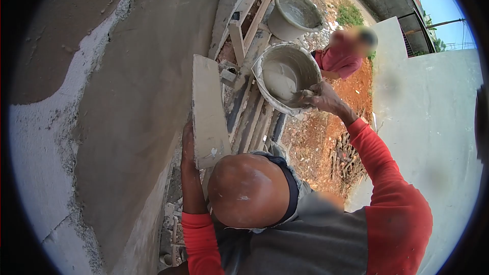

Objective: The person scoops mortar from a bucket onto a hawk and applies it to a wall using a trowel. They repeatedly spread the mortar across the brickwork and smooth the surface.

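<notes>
A flat, mortar-smeared board point(210, 114) stands out beside the plastered wall. My left hand point(188, 131) holds it from its far side, with the fingers mostly hidden behind it. To the right is a bucket point(262, 79) with wet grey mortar point(281, 79) inside. My right hand point(325, 98) is at the bucket's right rim, closed on a mortar-covered tool point(301, 97) that reaches into the bucket. The tool's exact shape is hard to make out.
The plastered wall point(137, 86) fills the left side. A second bucket point(280, 23) stands beyond the first, near wooden planks point(249, 117) and a timber frame point(237, 40). Another person in a red shirt point(342, 58) is beyond the buckets. A pale wall point(428, 122) rises at right.
</notes>
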